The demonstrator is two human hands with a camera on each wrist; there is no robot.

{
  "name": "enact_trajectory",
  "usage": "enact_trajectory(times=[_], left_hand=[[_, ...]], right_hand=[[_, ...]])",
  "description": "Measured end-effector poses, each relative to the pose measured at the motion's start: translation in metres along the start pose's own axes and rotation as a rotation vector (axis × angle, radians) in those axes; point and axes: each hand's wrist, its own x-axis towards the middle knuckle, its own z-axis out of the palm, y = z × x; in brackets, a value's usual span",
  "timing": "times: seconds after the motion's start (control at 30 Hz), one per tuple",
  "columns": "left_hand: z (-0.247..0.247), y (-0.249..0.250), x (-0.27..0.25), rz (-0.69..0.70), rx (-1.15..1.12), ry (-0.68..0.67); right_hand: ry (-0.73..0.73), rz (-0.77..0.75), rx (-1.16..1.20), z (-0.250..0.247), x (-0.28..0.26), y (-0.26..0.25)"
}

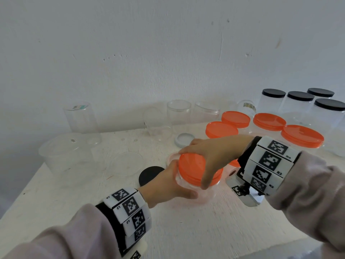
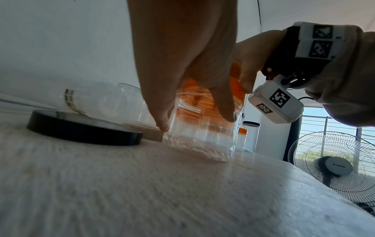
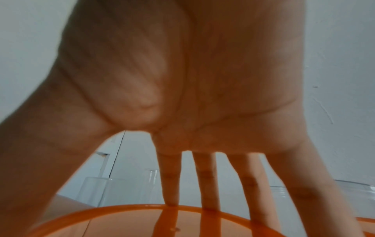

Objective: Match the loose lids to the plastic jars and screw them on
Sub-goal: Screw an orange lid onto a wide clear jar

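- The white bench (image 1: 74,199) is carrying everything: clear jars with no lids are standing at the back, and jars with orange and black lids are standing at the right.
- The clear jar (image 2: 198,133) is standing on the bench near the front middle, between the two hands.
- The left hand (image 1: 168,186) is reaching in from the left, and its fingers (image 2: 225,104) are wrapping round the side of the jar to keep it from turning.
- The right hand (image 1: 209,156) is arching over the top from the right, and its fingers (image 3: 171,184) are spreading out and gripping the rim of the orange lid (image 1: 192,168).
- I think the lid is being screwed on right now. Next, the right hand probably needs to keep twisting until the lid is sitting flat and tight.
- A loose black lid (image 1: 149,174) is lying just left of the jar, and a small white lid (image 1: 183,139) is lying behind it. They are waiting for their jars.
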Motion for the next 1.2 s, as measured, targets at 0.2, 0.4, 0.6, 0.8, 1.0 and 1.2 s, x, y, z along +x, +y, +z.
enact_trajectory(times=[0.2, 0.4, 0.6, 0.8, 1.0, 1.2], left_hand=[[-0.001, -0.004, 0.002, -0.001, -0.013, 0.014], [-0.001, -0.006, 0.004, 0.008, -0.026, 0.025], [-0.001, -0.008, 0.004, 0.008, -0.009, 0.029], [0.000, -0.008, 0.006, 0.015, 0.015, 0.029], [-0.001, -0.011, 0.007, 0.016, -0.006, 0.038], [-0.001, -0.012, 0.008, 0.022, 0.034, 0.041]], right_hand=[[-0.011, -0.006, 0.021, 0.000, 0.001, 0.001], [0.038, 0.074, 0.026, 0.006, 0.001, -0.002], [-0.006, 0.108, -0.018, 0.002, -0.001, -0.002], [-0.011, 0.009, -0.009, -0.005, -0.004, -0.002], [0.062, 0.097, -0.045, 0.005, -0.002, -0.008], [-0.047, 0.119, -0.095, 0.000, -0.004, -0.008]])
